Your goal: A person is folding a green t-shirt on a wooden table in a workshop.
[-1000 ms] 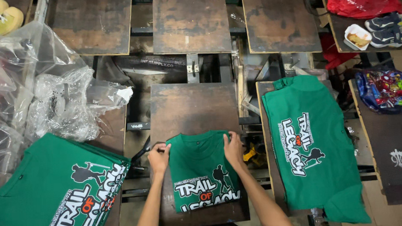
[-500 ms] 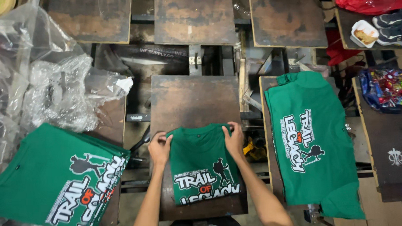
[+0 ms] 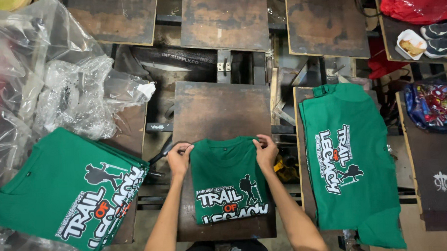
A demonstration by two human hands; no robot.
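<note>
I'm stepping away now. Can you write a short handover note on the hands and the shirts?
Left hand and right hand each pinch a shoulder of the green shirt on the centre board.
Collar faces away, print up; its lower part hangs off the near edge.
A shirt stack lies left; one shirt covers the right board.
Done: shirt partly on the board.
Left, likely: pull it up and smooth it.

The green shirt (image 3: 229,177) bears white and orange lettering on a rusty brown board (image 3: 223,108).
</note>
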